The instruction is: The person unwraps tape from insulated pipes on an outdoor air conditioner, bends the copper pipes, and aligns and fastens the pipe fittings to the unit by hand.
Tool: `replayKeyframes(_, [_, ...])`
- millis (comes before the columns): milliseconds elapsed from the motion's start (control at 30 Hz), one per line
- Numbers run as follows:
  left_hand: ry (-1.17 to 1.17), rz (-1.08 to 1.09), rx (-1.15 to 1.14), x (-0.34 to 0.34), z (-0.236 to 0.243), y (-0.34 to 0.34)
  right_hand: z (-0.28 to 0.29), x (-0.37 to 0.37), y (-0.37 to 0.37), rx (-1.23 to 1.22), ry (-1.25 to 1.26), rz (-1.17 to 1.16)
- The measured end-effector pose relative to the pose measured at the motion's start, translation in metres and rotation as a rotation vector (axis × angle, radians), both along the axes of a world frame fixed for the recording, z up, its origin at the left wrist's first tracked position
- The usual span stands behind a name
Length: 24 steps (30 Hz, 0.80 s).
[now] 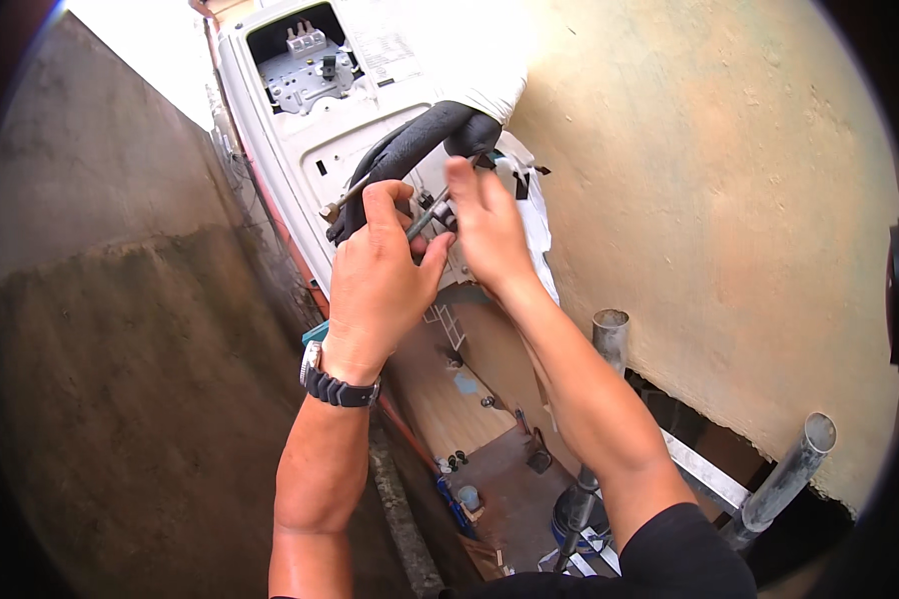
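A white outdoor air-conditioner unit [300, 150] stands ahead of me with its side toward my hands. Thick black foam-insulated pipes [410, 145] arch over that side from a white wrapped bundle [494, 95]. Under the arch, a thin greenish-grey tube [428, 220] runs slantwise beside the valve fittings [443, 212]. My left hand [382, 280], with a black-strapped watch [340, 384] at the wrist, has its fingers curled round the tube's lower end. Around its upper part, my right hand [489, 230] is closed, slightly blurred. Both hands partly hide the fittings. A bare pipe end with a brass nut [330, 212] pokes out at the left.
An opening in the unit [305, 65] exposes a terminal block. Concrete wall [100, 250] rises on the left, a beige wall [709, 180] on the right. Metal scaffold tubes [789, 474] stand at lower right. Far below lie a bucket [579, 514] and scattered items.
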<state>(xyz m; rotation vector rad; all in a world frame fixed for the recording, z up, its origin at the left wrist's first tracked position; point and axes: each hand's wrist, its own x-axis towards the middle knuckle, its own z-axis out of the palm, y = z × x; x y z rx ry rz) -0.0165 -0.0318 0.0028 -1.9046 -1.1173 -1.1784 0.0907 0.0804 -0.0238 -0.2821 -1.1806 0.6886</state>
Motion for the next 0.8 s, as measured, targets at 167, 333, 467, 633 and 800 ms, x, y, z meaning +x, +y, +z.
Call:
replayKeyframes(167, [0.06, -0.11, -0.056, -0.004, 0.002, -0.006, -0.025, 0.041, -0.012, 0.02, -0.048, 0.728])
replayKeyframes(333, [0.019, -0.131, -0.126, 0.002, -0.001, 0.001, -0.04, 0.045, 0.021, 0.166, -0.118, 0.811])
replayKeyframes(467, [0.12, -0.044, -0.101, -0.003, -0.005, 0.005, -0.011, 0.028, 0.004, 0.26, -0.064, 0.959])
replayKeyframes(633, [-0.111, -0.092, -0.083, 0.006, -0.008, -0.002, 0.021, -0.015, -0.042, -0.038, 0.291, 0.595])
replayKeyframes(800, [-0.04, -0.055, 0.038, 0.006, -0.001, -0.007, 0.008, 0.004, -0.042, 0.084, 0.297, 0.932])
